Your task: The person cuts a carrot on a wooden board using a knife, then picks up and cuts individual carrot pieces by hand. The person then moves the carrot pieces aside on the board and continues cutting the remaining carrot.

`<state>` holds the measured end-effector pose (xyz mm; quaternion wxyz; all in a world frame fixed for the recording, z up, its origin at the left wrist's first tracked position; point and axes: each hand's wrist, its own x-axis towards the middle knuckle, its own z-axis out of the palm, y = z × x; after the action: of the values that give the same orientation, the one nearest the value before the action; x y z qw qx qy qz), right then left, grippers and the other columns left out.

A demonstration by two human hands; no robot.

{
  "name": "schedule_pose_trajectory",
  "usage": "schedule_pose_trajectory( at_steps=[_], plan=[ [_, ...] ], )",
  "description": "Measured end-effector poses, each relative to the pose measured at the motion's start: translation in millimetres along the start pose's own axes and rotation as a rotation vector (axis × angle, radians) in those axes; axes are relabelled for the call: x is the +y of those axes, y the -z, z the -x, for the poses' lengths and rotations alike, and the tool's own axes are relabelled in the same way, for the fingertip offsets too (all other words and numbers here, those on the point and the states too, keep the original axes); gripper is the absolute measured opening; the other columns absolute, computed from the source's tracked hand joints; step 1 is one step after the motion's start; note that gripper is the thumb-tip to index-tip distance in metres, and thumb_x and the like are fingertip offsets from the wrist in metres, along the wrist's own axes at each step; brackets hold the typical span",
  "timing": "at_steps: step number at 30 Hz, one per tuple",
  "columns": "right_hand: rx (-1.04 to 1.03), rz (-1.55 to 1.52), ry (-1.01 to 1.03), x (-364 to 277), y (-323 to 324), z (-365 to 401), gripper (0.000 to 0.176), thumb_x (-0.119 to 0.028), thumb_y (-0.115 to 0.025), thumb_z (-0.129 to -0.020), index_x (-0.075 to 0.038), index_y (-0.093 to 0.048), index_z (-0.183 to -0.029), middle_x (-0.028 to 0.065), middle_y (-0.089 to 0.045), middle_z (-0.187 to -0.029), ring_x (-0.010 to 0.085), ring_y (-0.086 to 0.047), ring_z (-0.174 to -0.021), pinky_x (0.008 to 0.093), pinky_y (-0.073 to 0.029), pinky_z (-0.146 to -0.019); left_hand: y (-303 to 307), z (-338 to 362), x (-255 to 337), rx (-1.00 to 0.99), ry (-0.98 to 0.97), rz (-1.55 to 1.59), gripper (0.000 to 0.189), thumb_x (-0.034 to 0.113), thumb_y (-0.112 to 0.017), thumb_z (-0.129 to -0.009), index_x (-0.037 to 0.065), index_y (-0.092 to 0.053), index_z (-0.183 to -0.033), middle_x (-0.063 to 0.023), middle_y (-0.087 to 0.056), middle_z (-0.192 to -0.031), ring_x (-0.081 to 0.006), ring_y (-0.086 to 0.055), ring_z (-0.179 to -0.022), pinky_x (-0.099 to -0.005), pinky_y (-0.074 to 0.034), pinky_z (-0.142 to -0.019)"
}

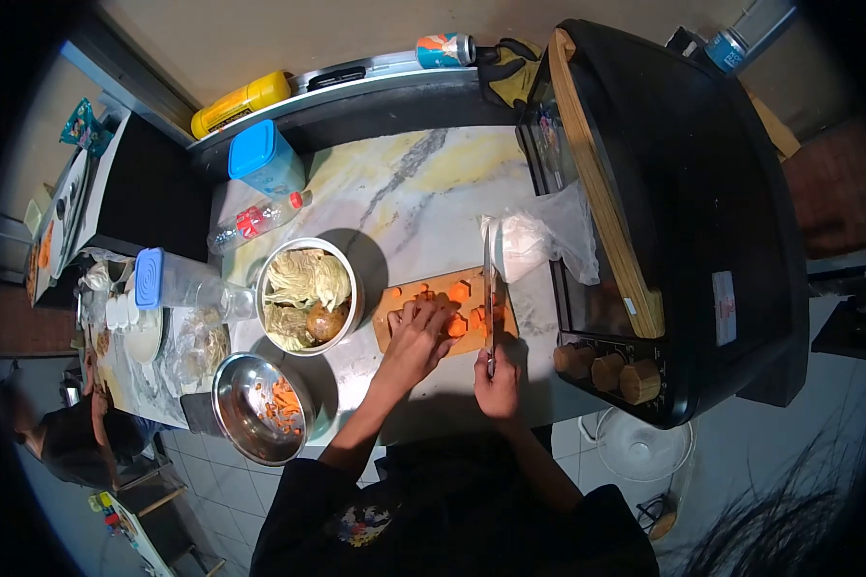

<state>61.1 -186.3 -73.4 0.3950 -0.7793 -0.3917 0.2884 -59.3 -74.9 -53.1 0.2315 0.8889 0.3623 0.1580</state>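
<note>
Carrot pieces (457, 308) lie under left hand (416, 337), beside knife (489, 288).

We extended our left arm forward and to the right, forearm bare and elbow bent. Our left hand (416, 337) lay palm down, wrist straight, fingers (431, 310) spread and slightly curled, tips pressed down. We set our right hand (497, 383) just beside it, nearer the body, and the two hands did not touch. The right hand was closed in a full grip, knuckles up, thumb on the inner side. Our right forearm ran almost straight back toward the torso.
</note>
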Motion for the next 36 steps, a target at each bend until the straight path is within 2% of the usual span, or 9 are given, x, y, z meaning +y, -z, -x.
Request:
schedule_pose_trajectory(
  at_steps=[3,5,18,21,25,27,33,35,36],
  plan=[
    [-0.028,-0.021,-0.017,-6.1,2.3,-0.8,0.016,-0.016,-0.049,-0.086,0.0,-0.048,-0.082,0.0202,-0.056,-0.066,0.0388,-0.057,-0.064,0.0446,-0.042,-0.061,1.1,-2.4,7.3,-0.045,0.055,0.023,0.041,0.018,-0.07,-0.069,0.011,-0.057,-0.107,-0.0084,-0.05,-0.106,-0.0282,-0.044,-0.104,-0.043,-0.032,-0.077],
    [0.082,-0.053,0.113,-0.7,-2.3,-1.5,0.016,-0.01,-0.051,-0.085,0.001,-0.045,-0.075,0.0187,-0.049,-0.056,0.0336,-0.054,-0.05,0.0383,-0.038,-0.045,-3.3,-3.7,7.6,0.011,0.024,-0.002,0.044,0.017,-0.07,-0.069,0.011,-0.056,-0.11,-0.0078,-0.051,-0.104,-0.0277,-0.045,-0.102,-0.0428,-0.032,-0.076],
    [0.088,-0.056,0.093,-0.3,-0.2,-1.0,0.017,-0.01,-0.05,-0.086,0.001,-0.044,-0.074,0.016,-0.046,-0.053,0.0275,-0.05,-0.045,0.036,-0.036,-0.045,-1.2,-9.4,-0.4,0.076,0.021,0.026,0.041,0.012,-0.064,-0.074,0.007,-0.054,-0.113,-0.0094,-0.052,-0.1,-0.027,-0.046,-0.096,-0.041,-0.032,-0.076],
    [0.103,-0.046,0.1,-0.3,1.0,-1.4,0.017,-0.011,-0.05,-0.086,0.0,-0.044,-0.075,0.0158,-0.046,-0.054,0.0272,-0.05,-0.045,0.0358,-0.036,-0.045,6.8,-25.5,0.7,0.183,-0.002,0.024,0.044,0.015,-0.064,-0.076,0.0,-0.052,-0.116,-0.0114,-0.053,-0.093,-0.0264,-0.045,-0.089,-0.0389,-0.031,-0.074],
    [0.093,-0.042,0.076,1.6,0.2,-1.5,0.017,-0.011,-0.05,-0.086,0.0,-0.044,-0.075,0.0163,-0.047,-0.055,0.0291,-0.051,-0.047,0.0366,-0.037,-0.046,4.9,-41.9,-0.1,0.199,-0.041,0.049,0.045,0.015,-0.064,-0.076,-0.001,-0.052,-0.116,-0.0107,-0.054,-0.09,-0.0263,-0.046,-0.088,-0.0386,-0.031,-0.074],
    [0.104,-0.02,0.08,4.5,-2.1,-1.6,0.017,-0.012,-0.05,-0.086,0.0,-0.044,-0.075,0.0165,-0.048,-0.056,0.0299,-0.052,-0.048,0.0371,-0.037,-0.046,-1.4,-45.3,-3.9,0.131,-0.009,0.042,0.047,0.014,-0.065,-0.074,0.001,-0.051,-0.117,-0.0101,-0.055,-0.094,-0.0256,-0.047,-0.091,-0.0372,-0.031,-0.078],
    [0.1,0.003,0.091,5.4,-2.0,-1.3,0.017,-0.012,-0.05,-0.086,0.0,-0.045,-0.075,0.0165,-0.049,-0.056,0.0308,-0.053,-0.049,0.038,-0.038,-0.048,-6.3,-45.6,-5.3,0.083,0.001,0.066,0.049,0.014,-0.066,-0.074,0.001,-0.05,-0.118,-0.0105,-0.055,-0.098,-0.026,-0.046,-0.092,-0.0381,-0.031,-0.079],
    [0.009,-0.028,0.008,0.3,1.2,-0.2,0.019,-0.02,-0.05,-0.086,-0.001,-0.048,-0.082,0.0212,-0.056,-0.066,0.0412,-0.056,-0.064,0.0469,-0.042,-0.059,-2.8,-43.2,-4.0,0.094,0.003,0.07,0.05,0.015,-0.067,-0.073,0.002,-0.05,-0.119,-0.0105,-0.055,-0.1,-0.0262,-0.046,-0.093,-0.0388,-0.031,-0.079],
    [0.005,-0.027,0.01,-2.5,1.9,0.7,0.019,-0.02,-0.05,-0.086,-0.001,-0.048,-0.082,0.0212,-0.056,-0.066,0.0412,-0.056,-0.064,0.0469,-0.042,-0.059,-0.5,-41.6,-3.7,0.106,0.003,0.075,0.051,0.015,-0.067,-0.072,0.003,-0.05,-0.119,-0.0105,-0.055,-0.101,-0.0265,-0.046,-0.094,-0.0394,-0.031,-0.079]
  ],
)
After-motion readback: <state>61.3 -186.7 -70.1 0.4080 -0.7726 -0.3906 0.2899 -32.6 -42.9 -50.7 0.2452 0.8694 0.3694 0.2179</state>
